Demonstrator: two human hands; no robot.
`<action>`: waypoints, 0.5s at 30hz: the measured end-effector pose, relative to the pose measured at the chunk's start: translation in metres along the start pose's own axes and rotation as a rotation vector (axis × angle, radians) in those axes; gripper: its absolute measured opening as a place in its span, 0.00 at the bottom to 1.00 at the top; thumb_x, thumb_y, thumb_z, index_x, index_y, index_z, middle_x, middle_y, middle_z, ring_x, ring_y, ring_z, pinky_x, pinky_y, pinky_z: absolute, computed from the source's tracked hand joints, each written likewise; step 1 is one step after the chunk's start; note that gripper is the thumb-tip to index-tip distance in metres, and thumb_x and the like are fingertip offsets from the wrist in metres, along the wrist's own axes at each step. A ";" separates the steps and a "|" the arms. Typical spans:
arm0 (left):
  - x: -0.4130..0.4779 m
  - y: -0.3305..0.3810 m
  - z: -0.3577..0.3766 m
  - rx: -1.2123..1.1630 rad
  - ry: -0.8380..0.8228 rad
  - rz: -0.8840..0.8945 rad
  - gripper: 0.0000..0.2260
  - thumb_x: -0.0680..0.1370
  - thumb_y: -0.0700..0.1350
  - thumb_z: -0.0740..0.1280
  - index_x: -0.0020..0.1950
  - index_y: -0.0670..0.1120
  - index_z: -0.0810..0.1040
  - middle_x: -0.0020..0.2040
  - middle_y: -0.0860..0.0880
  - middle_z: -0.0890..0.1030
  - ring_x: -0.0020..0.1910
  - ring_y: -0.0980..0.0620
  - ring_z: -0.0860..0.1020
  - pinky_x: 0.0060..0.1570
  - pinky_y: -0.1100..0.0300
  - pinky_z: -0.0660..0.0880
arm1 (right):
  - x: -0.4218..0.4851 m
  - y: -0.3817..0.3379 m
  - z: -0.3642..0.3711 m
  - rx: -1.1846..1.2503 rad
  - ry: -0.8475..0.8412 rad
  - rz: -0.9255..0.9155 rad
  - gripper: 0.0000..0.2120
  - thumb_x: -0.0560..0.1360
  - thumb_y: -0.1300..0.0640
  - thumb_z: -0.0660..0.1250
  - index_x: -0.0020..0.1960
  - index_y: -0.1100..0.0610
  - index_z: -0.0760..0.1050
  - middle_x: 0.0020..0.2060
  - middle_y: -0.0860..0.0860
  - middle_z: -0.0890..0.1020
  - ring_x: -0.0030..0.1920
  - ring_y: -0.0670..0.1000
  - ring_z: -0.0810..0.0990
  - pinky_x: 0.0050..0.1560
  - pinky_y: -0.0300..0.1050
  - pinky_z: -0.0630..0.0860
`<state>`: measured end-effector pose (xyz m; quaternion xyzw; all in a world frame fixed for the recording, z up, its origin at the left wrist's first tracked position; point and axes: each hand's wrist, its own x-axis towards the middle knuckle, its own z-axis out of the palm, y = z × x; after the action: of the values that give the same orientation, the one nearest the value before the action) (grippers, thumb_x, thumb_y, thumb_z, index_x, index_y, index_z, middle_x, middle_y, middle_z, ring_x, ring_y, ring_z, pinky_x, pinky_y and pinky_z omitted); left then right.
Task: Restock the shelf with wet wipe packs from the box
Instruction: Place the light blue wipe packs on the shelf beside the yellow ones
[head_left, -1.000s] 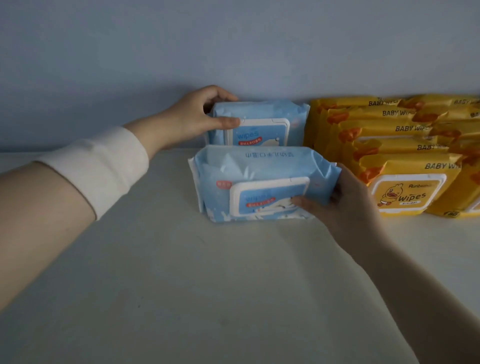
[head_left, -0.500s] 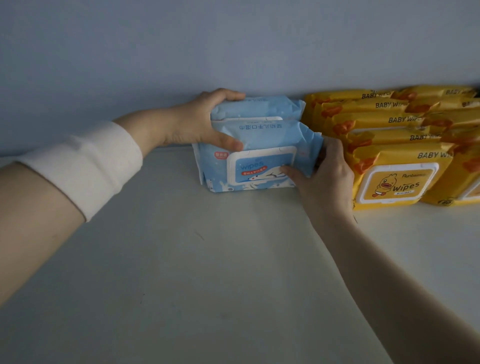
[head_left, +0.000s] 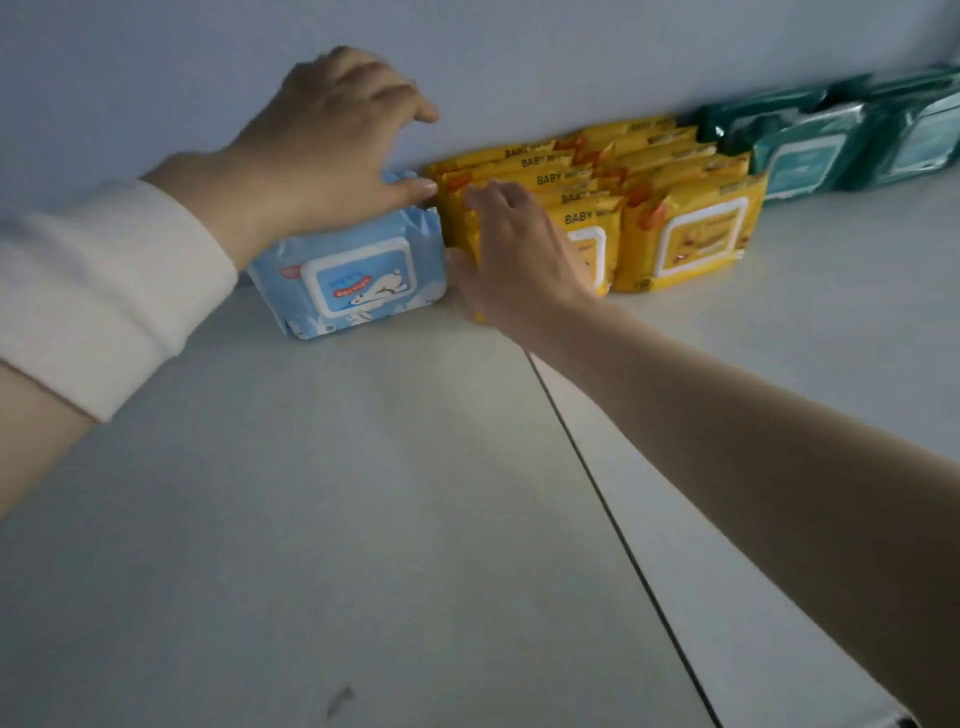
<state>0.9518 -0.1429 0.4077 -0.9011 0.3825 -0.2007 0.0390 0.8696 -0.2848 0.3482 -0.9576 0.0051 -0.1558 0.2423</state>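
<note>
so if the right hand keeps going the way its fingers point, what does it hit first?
The yellow baby wipe packs: the right hand points up and back along their left end, fingertips already at or on them. Behind those stands the back wall. Depth is hard to judge here.

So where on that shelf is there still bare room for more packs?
The widest bare patch is the shelf in front of and left of the blue packs. There is also room in front of the yellow packs and green packs. The back row along the wall is crowded, packs side by side.
</note>
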 end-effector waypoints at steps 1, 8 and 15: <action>0.010 0.022 -0.010 0.043 -0.013 0.020 0.28 0.73 0.55 0.66 0.69 0.43 0.67 0.69 0.40 0.69 0.69 0.40 0.63 0.65 0.43 0.61 | -0.007 0.016 -0.021 -0.033 0.037 -0.008 0.23 0.77 0.53 0.60 0.71 0.56 0.63 0.70 0.54 0.65 0.70 0.54 0.64 0.64 0.46 0.64; 0.084 0.255 -0.050 0.225 -0.218 0.172 0.27 0.75 0.57 0.63 0.69 0.44 0.66 0.68 0.39 0.69 0.69 0.39 0.64 0.67 0.42 0.58 | -0.134 0.203 -0.180 -0.436 -0.032 0.237 0.27 0.78 0.51 0.61 0.73 0.58 0.59 0.73 0.58 0.61 0.75 0.58 0.53 0.71 0.52 0.56; 0.114 0.582 -0.041 0.015 -0.224 0.565 0.25 0.75 0.58 0.61 0.68 0.47 0.68 0.67 0.42 0.71 0.67 0.42 0.67 0.66 0.48 0.60 | -0.376 0.390 -0.304 -0.749 -0.214 0.756 0.25 0.79 0.54 0.57 0.74 0.57 0.57 0.73 0.60 0.60 0.75 0.60 0.53 0.72 0.55 0.55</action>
<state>0.6154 -0.6296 0.3533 -0.7753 0.6096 -0.0842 0.1418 0.4464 -0.7378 0.3085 -0.9204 0.3795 0.0530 -0.0772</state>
